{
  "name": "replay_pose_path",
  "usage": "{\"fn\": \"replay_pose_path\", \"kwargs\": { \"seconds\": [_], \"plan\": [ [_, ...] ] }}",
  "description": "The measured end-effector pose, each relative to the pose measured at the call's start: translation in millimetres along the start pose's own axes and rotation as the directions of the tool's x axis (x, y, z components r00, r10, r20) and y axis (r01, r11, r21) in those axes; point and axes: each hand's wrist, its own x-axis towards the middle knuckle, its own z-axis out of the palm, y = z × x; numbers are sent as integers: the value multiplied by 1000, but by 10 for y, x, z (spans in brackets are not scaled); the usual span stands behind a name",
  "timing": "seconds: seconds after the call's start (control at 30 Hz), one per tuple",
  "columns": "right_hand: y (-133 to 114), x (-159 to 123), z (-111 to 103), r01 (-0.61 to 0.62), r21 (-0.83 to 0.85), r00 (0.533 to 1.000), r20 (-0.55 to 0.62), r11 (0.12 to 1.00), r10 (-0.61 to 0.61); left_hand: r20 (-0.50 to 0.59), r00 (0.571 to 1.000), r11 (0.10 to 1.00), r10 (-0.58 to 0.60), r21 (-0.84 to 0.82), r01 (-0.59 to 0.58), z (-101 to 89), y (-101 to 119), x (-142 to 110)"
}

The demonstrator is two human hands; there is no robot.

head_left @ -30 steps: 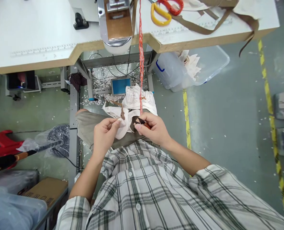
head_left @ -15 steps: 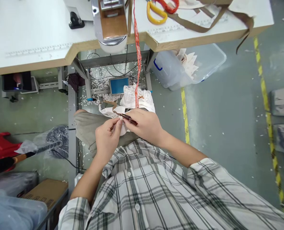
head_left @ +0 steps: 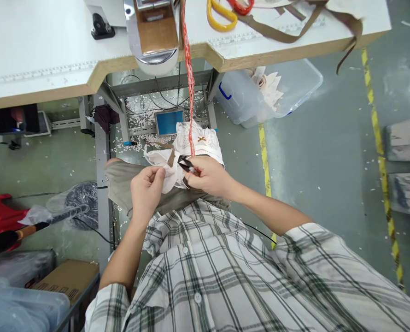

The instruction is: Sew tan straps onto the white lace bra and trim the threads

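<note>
My left hand (head_left: pixel 145 186) is closed, pinching the edge of a white lace garment (head_left: pixel 198 140) that lies over my lap. My right hand (head_left: pixel 210 176) is closed on small dark thread snips (head_left: pixel 186 163), whose blades point left at a brown strap (head_left: pixel 171 158) on the garment. A red-orange tape (head_left: pixel 189 83) hangs from the table edge down to my right hand. The two hands are a few centimetres apart over my knee.
A white sewing table (head_left: pixel 46 50) with a machine head (head_left: pixel 153 37) stands ahead; yellow and red scissors (head_left: pixel 222 10) and brown straps (head_left: pixel 288 27) lie on it. A clear plastic bin (head_left: pixel 284 92) sits on the floor at right. Boxes and a red tool are at left.
My right hand drew the snips back to the right after bringing them close to my left fingers. The brown strap now shows between the hands. The view shifted slightly.
</note>
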Motion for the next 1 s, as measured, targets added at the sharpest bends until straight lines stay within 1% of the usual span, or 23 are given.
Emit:
{"fn": "replay_pose_path", "kwargs": {
  "seconds": [0.03,0.07,0.13,0.23,0.3,0.37,0.5,0.83,1.0],
  "plan": [
    [28,-15,-13,-11,35,999,-38,999,12,-3,999,998,-40,-57,40,-18,-16,21],
    [46,-28,-23,-13,35,997,-78,999,15,3,998,992,-66,-108,66,-30,-25,34],
    [42,-49,-24,26,-25,993,-111,999,-29,20,997,978,-79,-190,81,-37,-21,36],
    [-40,-75,17,117,-117,990,-60,986,-124,25,997,961,-68,-267,72,-26,39,7],
    [-107,-92,54,128,-171,989,-56,977,-140,22,998,957,-64,-281,67,-24,90,-15],
    [-158,-105,80,117,-199,990,-59,973,-132,11,998,962,-55,-268,56,-29,132,-32],
    [-193,-105,80,91,-198,994,-45,976,-102,-12,1000,975,-23,-222,20,-41,169,-54],
    [-214,-80,37,63,-127,998,-8,990,-64,-30,998,992,56,-113,-59,-37,131,-74],
    [-190,-74,51,60,-163,998,-2,985,-61,-37,989,989,142,42,-141,-32,119,-94]
  ]
}}
